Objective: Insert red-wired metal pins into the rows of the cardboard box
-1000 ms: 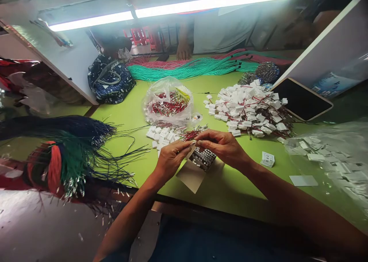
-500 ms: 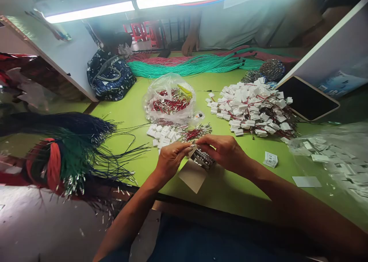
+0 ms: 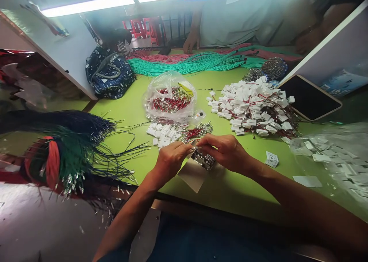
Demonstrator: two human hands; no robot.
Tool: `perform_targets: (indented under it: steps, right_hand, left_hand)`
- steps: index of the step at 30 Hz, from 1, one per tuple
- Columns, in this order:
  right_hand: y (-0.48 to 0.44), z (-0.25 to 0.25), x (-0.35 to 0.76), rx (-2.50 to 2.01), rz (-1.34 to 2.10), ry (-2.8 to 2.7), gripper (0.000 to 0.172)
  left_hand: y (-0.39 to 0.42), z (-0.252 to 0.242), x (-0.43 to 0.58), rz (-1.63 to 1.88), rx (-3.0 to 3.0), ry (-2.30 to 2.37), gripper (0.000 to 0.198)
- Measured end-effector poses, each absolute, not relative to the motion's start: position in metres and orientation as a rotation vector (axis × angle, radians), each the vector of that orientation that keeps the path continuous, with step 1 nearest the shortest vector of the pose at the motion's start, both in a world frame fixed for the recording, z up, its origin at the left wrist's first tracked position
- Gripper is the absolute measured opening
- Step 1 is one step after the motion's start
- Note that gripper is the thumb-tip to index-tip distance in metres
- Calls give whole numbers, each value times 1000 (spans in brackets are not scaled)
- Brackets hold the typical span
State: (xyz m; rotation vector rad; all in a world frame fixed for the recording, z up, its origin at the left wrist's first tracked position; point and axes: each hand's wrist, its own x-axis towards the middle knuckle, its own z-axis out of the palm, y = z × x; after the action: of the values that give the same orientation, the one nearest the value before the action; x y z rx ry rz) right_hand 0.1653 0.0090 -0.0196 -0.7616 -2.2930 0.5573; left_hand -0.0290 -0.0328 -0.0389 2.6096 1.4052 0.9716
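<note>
My left hand (image 3: 172, 158) and my right hand (image 3: 222, 151) meet over a small open box (image 3: 192, 176) at the front of the green table. Thumb and fingertips of my left hand are pinched together at the box's far edge, on something small and shiny that I cannot make out. My right fingers are bent and closed beside them; what they hold is hidden. Shiny little cylindrical pieces (image 3: 205, 159) lie in rows inside the box. Just beyond my hands are a heap of white plastic housings (image 3: 164, 134) and short red wires (image 3: 198, 131) with metal ends.
A clear bag of red wires (image 3: 169, 101) stands behind. To its right are piled white housings with red leads (image 3: 253, 108), a dark tablet (image 3: 310, 98) and a bag of housings (image 3: 324, 154). Dark wire bundles (image 3: 71, 128) hang at left. Across the table rests another person's hand (image 3: 192, 41).
My left hand has tipped slightly, its fingertips now nearer the box's contents. My right hand has barely moved. The whole view has shifted a little.
</note>
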Motion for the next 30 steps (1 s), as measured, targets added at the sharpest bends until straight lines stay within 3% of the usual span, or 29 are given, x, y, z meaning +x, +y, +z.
perform_targets:
  steps: [10, 17, 21, 23, 26, 30]
  right_hand:
    - [-3, -35, 155, -806, 504, -2197, 16]
    - [24, -20, 160, -847, 884, -2209, 14]
    - [54, -22, 170, -1017, 995, -2192, 16]
    - [70, -29, 175, -1141, 1013, -2202, 16]
    - [88, -40, 177, -1323, 850, -2360, 17]
    - [89, -41, 177, -1528, 321, -2505, 23]
  left_hand:
    - [-34, -41, -28, 1106, 2673, 1406, 21]
    - [-26, -39, -26, 1038, 2589, 1466, 23]
    - [-18, -37, -40, 1098, 2419, 1618, 35]
    - [-16, -35, -52, 1142, 2325, 1714, 30]
    - [-19, -25, -67, 1152, 2228, 1799, 24]
    - [-20, -3, -79, 1037, 2244, 1834, 23]
